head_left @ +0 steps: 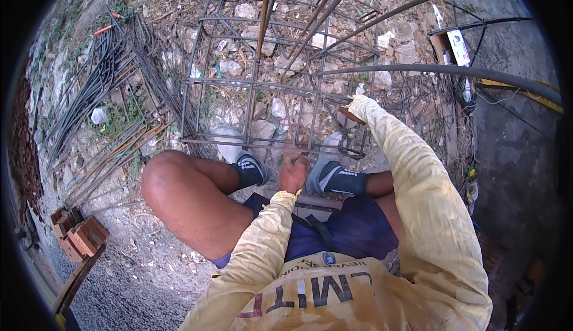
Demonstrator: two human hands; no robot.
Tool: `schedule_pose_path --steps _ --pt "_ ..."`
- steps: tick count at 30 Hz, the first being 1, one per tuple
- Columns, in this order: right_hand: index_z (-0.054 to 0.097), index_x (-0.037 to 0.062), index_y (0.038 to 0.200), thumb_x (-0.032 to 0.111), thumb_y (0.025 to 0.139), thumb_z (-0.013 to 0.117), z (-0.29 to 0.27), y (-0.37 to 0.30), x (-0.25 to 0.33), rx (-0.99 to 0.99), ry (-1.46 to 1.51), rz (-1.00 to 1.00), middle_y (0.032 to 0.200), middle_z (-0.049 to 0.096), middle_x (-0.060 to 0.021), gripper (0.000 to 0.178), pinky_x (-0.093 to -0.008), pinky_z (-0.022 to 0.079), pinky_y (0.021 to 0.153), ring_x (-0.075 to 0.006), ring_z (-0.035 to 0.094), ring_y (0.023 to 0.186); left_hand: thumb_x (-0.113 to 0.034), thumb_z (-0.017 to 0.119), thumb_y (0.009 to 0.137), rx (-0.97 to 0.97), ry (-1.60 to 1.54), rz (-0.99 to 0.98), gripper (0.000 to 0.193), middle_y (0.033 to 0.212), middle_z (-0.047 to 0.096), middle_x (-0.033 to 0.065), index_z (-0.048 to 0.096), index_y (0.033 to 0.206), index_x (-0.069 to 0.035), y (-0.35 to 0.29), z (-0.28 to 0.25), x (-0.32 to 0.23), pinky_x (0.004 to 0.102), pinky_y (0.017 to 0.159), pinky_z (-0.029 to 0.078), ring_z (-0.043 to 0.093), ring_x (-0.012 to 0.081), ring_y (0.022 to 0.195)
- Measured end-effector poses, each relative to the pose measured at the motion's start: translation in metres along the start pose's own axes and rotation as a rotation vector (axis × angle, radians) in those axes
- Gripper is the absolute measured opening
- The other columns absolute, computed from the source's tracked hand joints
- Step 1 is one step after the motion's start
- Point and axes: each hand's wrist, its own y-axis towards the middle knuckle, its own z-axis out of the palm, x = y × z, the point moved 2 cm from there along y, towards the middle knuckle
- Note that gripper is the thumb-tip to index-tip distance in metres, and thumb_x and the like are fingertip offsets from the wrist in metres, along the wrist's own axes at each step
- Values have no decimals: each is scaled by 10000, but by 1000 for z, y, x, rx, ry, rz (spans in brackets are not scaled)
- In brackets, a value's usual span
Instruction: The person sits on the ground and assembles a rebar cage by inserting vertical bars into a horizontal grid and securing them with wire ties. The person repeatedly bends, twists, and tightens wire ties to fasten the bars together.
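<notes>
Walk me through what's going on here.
A person in a yellow top is working with bent knees at a cage of steel bars set over stony ground. Their left grip is at the cage's near edge, between the striped socks; the right grip is by its right side, mostly hidden by the cuff. Whether either is closed on a bar is unclear. Loose bars and some bricks lie off to the left.
</notes>
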Motion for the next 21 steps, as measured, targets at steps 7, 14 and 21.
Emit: schedule_pose_path --steps 7,14,21 --pt "670 86 1045 433 900 450 -7 -1 1 79 -88 58 994 681 -105 436 -382 514 820 -286 646 942 -303 573 875 20 -282 -134 443 1040 639 182 543 1184 12 20 -8 9 305 661 477 615 222 876" --pt "690 241 1051 365 796 611 -37 -70 55 72 -354 154 1070 681 -43 295 -389 518 831 -245 645 1005 -343 495 958 190 -839 -323 419 1034 641 139 484 1241 -34 15 -20 -14 224 386 342 624 155 801" --pt "644 78 946 341 898 533 -26 -175 -9 -295 198 194 817 625 -165 289 -419 472 686 -303 608 765 -333 428 970 116 -820 -337 381 992 644 123 501 1177 -22 16 -25 -17 220 353 324 582 136 618"
